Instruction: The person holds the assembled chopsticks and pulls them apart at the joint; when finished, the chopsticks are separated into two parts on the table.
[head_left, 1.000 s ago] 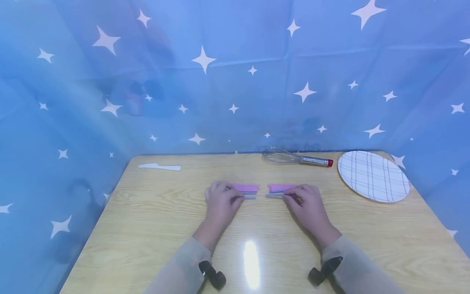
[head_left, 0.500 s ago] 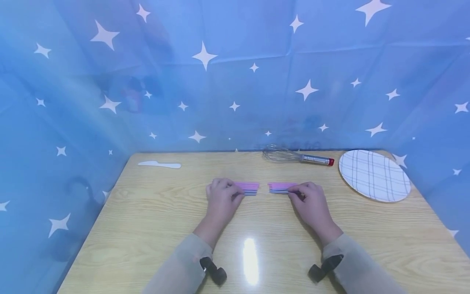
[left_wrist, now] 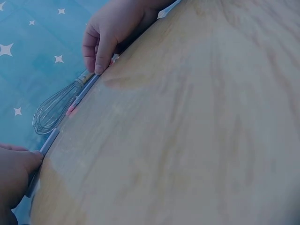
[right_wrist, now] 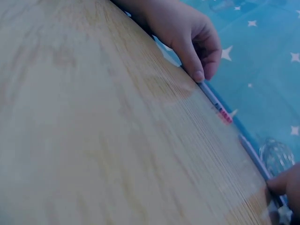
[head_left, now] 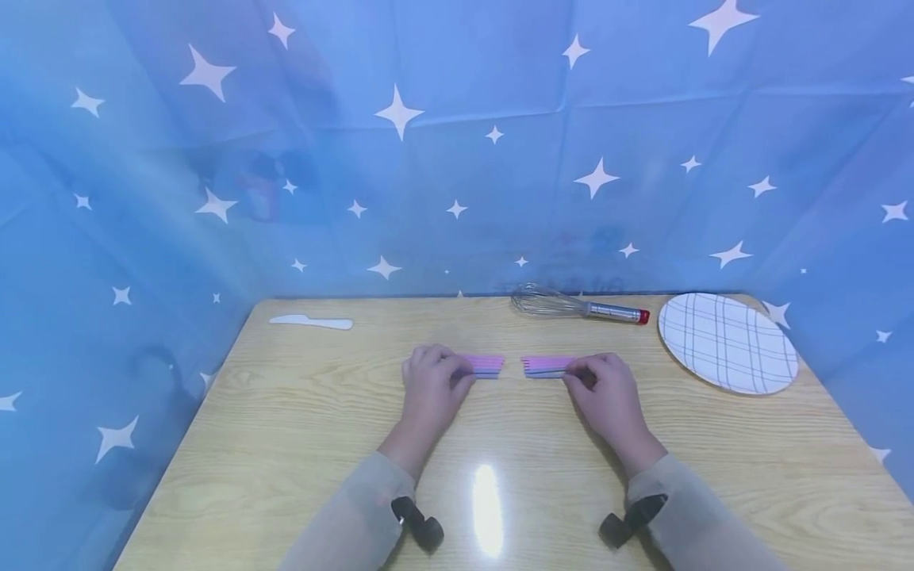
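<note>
Two rows of thin, straight coloured sticks lie side by side on the table with a narrow gap between them. The left row (head_left: 485, 362) and the right row (head_left: 546, 363) run from pink at the back to blue-grey at the front. My left hand (head_left: 431, 386) pinches the front grey stick (left_wrist: 50, 140) of the left row near its outer end. On the other side, my right hand (head_left: 608, 390) holds the front grey stick (right_wrist: 253, 153) of the right row between thumb and fingers. The outer ends of both rows are hidden by the hands.
Behind the rows lies a wire whisk (head_left: 614, 312) with a red-tipped handle. A white checked plate (head_left: 728, 341) sits at the back right, and a white knife (head_left: 310, 321) at the back left. A blue star-patterned cloth (head_left: 457, 166) hangs along the table's far edge.
Both front grey sticks have moved back against their rows, closing the small gaps seen earlier. My right hand has shifted slightly to the right; my left hand has moved slightly away from me.
</note>
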A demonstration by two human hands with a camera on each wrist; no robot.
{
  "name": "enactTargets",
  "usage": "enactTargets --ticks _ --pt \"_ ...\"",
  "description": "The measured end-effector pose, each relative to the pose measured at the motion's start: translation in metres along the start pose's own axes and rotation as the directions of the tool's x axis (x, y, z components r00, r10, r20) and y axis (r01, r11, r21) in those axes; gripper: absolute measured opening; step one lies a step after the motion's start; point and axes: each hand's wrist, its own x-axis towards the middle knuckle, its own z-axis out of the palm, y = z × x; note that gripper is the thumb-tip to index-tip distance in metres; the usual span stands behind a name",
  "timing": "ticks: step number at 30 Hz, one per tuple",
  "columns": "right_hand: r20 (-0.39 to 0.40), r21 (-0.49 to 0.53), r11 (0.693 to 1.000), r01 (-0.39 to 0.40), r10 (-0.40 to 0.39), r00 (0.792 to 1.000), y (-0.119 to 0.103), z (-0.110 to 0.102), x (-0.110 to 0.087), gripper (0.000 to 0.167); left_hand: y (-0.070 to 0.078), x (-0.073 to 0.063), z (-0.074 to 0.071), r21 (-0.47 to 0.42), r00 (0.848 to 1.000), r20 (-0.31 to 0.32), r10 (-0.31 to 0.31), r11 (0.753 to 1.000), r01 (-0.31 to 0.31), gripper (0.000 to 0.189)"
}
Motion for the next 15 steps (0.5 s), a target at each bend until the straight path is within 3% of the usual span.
enactTargets --ticks 15 --pt "-0.025 -0.003 1.000 -0.015 0.015 1.000 -0.0027 0.0052 0.0038 0.013 -0.0004 -0.0010 -0.0014 -0.026 0.999 -0.025 -0.039 0.999 0.038 0.020"
